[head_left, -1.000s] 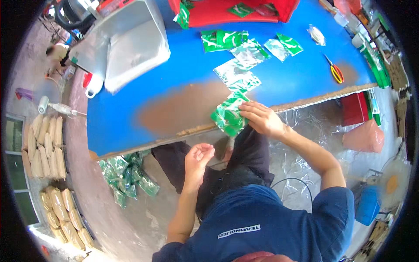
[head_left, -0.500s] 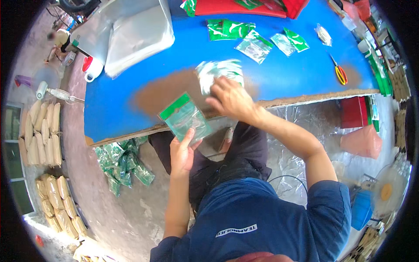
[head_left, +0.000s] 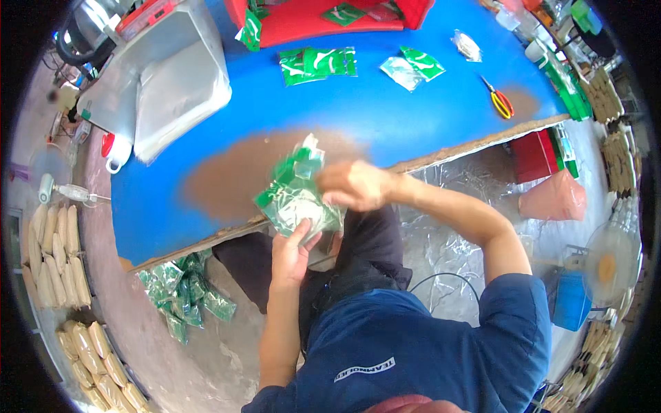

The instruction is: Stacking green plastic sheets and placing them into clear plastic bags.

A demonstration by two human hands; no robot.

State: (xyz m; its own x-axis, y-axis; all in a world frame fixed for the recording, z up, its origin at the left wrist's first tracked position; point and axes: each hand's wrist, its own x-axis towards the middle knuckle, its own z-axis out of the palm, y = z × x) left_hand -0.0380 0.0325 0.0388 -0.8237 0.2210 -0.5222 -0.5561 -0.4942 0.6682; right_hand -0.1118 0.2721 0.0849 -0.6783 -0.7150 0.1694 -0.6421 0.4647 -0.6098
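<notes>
A stack of clear plastic packets with green print is held at the near edge of the blue table. My left hand supports the stack from below. My right hand grips its right side from above. More green packets lie spread on the far part of the table, next to a pair of packets to their right.
A heap of green packets lies on the floor under the table's left end. Yellow-handled scissors lie at the right. A grey machine stands at the back left, a red tray at the far edge. Filled bags line the left floor.
My right hand swept packets off the table to its near edge. My left hand rose from my lap and took them; both hands now hold the stack together.
</notes>
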